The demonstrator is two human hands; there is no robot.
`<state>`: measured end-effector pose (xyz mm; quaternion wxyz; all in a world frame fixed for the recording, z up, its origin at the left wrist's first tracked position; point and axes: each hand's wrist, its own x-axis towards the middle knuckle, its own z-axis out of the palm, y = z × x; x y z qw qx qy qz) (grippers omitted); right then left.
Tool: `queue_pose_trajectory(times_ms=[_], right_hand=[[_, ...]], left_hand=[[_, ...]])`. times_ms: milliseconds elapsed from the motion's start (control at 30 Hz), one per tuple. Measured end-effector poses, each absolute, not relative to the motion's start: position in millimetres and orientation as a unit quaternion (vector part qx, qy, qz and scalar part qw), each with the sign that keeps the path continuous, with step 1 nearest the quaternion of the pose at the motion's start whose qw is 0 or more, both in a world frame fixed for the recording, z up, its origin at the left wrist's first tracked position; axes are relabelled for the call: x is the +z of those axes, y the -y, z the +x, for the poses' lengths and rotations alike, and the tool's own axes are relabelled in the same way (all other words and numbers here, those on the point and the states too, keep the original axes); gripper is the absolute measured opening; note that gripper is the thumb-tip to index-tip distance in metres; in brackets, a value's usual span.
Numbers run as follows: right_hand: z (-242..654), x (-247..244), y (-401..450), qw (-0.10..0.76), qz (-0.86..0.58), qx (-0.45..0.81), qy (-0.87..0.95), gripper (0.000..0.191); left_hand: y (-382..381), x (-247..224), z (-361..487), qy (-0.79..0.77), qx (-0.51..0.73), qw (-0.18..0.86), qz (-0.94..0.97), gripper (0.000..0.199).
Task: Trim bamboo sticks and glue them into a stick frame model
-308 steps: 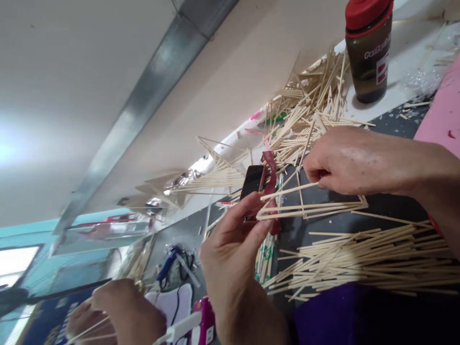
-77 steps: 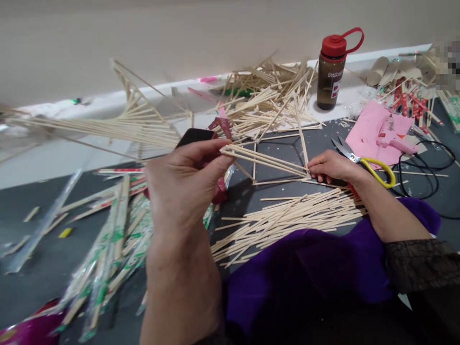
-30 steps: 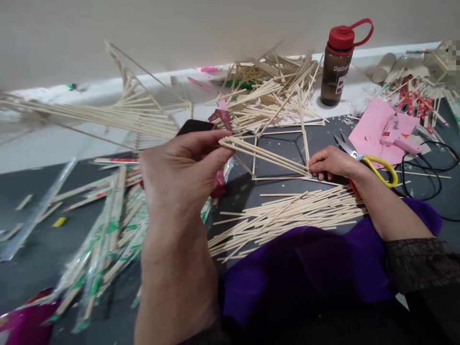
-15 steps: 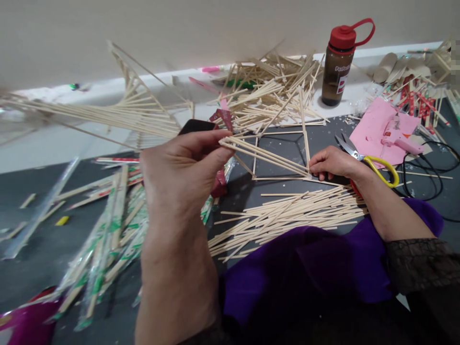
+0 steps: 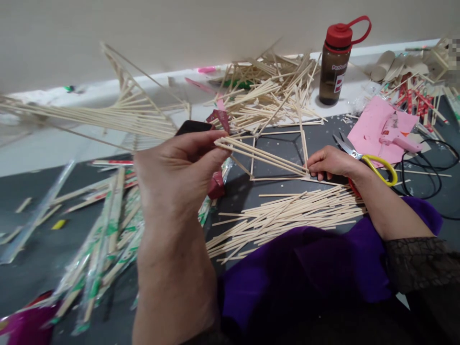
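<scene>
We are holding a stick frame (image 5: 264,154), an open shape of thin pale sticks, around the centre of the frame. Our left hand (image 5: 172,179), reaching up from the bottom centre, is pinching its left corner, that grip clamped between thumb and fingers. Our right hand (image 5: 330,163), right of centre, is pinching the lower right corner, its fingertips together on the joint. We are seeing the long sticks sloping down from the left hand to the right

Just below, loose sticks (image 5: 294,211) are lying in a layer on the dark worktop (image 5: 21,282), and a purple cloth (image 5: 305,258) is bunching at the bottom centre. Beside our right hand, scissors (image 5: 359,156) with yellow on the handle are lying open, their blades near a pink sheet (image 5: 362,136), with a pink glue gun (image 5: 395,136) resting over it. At the upper right, a brown bottle (image 5: 334,74) with a red lid is standing upright beside a heap of sticks (image 5: 273,93) at the upper centre. Wrapped chopsticks (image 5: 95,268) are spreading over the lower left, and a larger stick structure (image 5: 89,117) is extending across the upper left
</scene>
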<state>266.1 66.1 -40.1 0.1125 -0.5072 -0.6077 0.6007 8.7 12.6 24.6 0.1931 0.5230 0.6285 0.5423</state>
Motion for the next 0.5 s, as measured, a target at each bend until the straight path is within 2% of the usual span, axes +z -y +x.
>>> queue_pose_trajectory(times_ms=[500], right_hand=[[265.7,-42.3,-65.7,0.115,-0.503,0.596,0.615,0.012]], left_hand=[[-13.7,21.6,4.6,-0.63,0.533,0.18,0.536,0.026]])
